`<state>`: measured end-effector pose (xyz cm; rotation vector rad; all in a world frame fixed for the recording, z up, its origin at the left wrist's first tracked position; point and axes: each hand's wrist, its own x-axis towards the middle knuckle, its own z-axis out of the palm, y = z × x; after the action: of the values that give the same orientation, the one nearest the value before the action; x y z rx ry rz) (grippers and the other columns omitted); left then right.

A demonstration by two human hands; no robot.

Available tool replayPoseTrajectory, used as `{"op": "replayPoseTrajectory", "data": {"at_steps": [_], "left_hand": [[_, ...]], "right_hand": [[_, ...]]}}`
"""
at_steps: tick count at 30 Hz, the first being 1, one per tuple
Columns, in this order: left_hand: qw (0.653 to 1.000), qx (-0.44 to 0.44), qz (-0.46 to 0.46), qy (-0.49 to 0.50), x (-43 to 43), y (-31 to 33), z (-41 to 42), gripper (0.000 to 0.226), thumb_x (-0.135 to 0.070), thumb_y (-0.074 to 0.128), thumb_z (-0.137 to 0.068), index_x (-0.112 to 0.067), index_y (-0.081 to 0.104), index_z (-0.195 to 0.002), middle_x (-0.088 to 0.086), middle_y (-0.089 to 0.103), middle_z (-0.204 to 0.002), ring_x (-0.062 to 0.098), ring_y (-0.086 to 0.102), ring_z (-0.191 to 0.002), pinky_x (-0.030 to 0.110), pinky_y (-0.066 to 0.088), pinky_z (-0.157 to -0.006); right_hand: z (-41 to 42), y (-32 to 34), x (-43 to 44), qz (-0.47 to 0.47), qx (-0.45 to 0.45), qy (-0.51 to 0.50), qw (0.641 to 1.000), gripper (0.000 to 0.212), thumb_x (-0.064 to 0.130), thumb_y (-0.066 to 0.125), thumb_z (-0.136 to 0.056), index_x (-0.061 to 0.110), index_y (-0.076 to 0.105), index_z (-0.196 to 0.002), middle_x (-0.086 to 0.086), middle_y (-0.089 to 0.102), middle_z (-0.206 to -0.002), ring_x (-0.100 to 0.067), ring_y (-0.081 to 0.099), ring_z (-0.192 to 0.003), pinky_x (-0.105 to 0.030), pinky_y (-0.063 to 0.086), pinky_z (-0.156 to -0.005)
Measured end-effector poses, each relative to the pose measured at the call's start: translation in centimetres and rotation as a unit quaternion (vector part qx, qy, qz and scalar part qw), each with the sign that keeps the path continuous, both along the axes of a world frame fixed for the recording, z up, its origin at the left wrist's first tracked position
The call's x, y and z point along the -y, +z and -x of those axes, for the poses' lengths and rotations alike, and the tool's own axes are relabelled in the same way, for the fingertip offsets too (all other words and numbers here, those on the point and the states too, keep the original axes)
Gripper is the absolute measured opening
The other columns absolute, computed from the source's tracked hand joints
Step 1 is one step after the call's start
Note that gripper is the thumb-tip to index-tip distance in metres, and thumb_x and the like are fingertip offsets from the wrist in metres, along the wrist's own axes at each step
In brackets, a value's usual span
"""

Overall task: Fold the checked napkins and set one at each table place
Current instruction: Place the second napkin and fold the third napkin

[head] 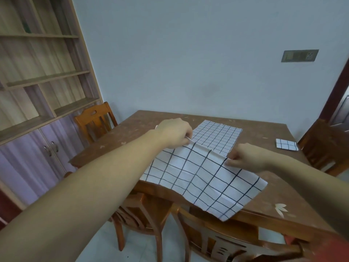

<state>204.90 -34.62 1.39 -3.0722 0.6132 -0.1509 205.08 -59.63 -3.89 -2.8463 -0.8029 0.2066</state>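
Observation:
A white napkin with black checks (pixel 204 180) hangs lifted over the near edge of the brown wooden table (pixel 132 129). My left hand (pixel 174 133) pinches its far left corner and my right hand (pixel 245 157) pinches its far right corner; the near part sags over the table edge. Another checked napkin (pixel 217 136) lies flat on the table just beyond it. A small folded checked napkin (pixel 286 144) rests at the table's right side.
Wooden chairs stand at the far left (pixel 94 121), at the right (pixel 324 146) and two under the near edge (pixel 217 241). A shelf cabinet (pixel 37 82) fills the left wall. A doorway opens at the right.

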Motion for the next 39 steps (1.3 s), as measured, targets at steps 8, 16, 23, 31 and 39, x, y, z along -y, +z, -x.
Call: {"op": "replayPoseTrajectory", "data": {"at_steps": [8, 16, 23, 31, 39], "left_hand": [[0.987, -0.082, 0.121, -0.064, 2.6, -2.4, 0.1, 0.023, -0.039, 0.064, -0.090, -0.020, 0.073, -0.098, -0.011, 0.066, -0.086, 0.009, 0.058, -0.084, 0.025, 0.044, -0.073], [0.983, -0.092, 0.155, -0.032, 0.7, -2.4, -0.7, 0.015, -0.028, 0.067, -0.088, -0.015, 0.075, -0.088, -0.010, 0.064, -0.075, 0.008, 0.055, -0.072, 0.012, 0.033, -0.060], [0.918, -0.200, 0.342, 0.013, 0.5, -2.7, -0.6, 0.016, -0.033, 0.067, -0.089, -0.021, 0.072, -0.079, -0.011, 0.062, -0.069, -0.004, 0.053, -0.057, 0.021, 0.040, -0.064], [0.805, -0.239, 0.540, 0.052, 0.7, -3.4, -1.1, 0.017, -0.028, 0.061, -0.095, -0.015, 0.072, -0.095, 0.004, 0.075, -0.093, 0.018, 0.071, -0.082, 0.032, 0.057, -0.076], [0.641, -0.237, 0.724, 0.098, 0.8, -4.3, -1.8, 0.023, -0.019, 0.050, -0.100, -0.006, 0.065, -0.113, 0.012, 0.071, -0.106, 0.023, 0.068, -0.090, 0.035, 0.055, -0.083]], "right_hand": [[-0.1, 2.3, -1.7, -0.028, 0.015, 0.041, 0.999, 0.044, 0.030, 0.055, -0.096, 0.020, 0.040, -0.056, 0.004, 0.036, -0.055, -0.013, 0.033, -0.053, -0.031, 0.031, -0.056], [-1.5, 4.1, 1.1, -0.007, 0.042, -0.022, 0.999, 0.037, 0.026, 0.063, -0.090, 0.012, 0.046, -0.059, 0.003, 0.039, -0.053, -0.013, 0.036, -0.054, -0.027, 0.029, -0.052], [-2.4, 4.7, 1.4, -0.336, 0.049, -0.188, 0.921, 0.008, 0.026, 0.076, -0.077, 0.021, 0.071, -0.073, 0.004, 0.061, -0.068, -0.013, 0.055, -0.063, -0.026, 0.043, -0.059], [-2.2, 1.3, -0.3, -0.309, 0.227, -0.223, 0.896, 0.053, 0.035, 0.063, -0.087, 0.025, 0.045, -0.136, -0.002, 0.050, -0.135, -0.020, 0.052, -0.120, -0.044, 0.039, -0.103], [0.1, -5.0, -1.7, -0.469, -0.137, -0.375, 0.788, 0.092, 0.074, 0.051, -0.080, 0.022, 0.024, -0.151, -0.005, 0.042, -0.149, -0.027, 0.055, -0.121, -0.038, 0.046, -0.093]]}}
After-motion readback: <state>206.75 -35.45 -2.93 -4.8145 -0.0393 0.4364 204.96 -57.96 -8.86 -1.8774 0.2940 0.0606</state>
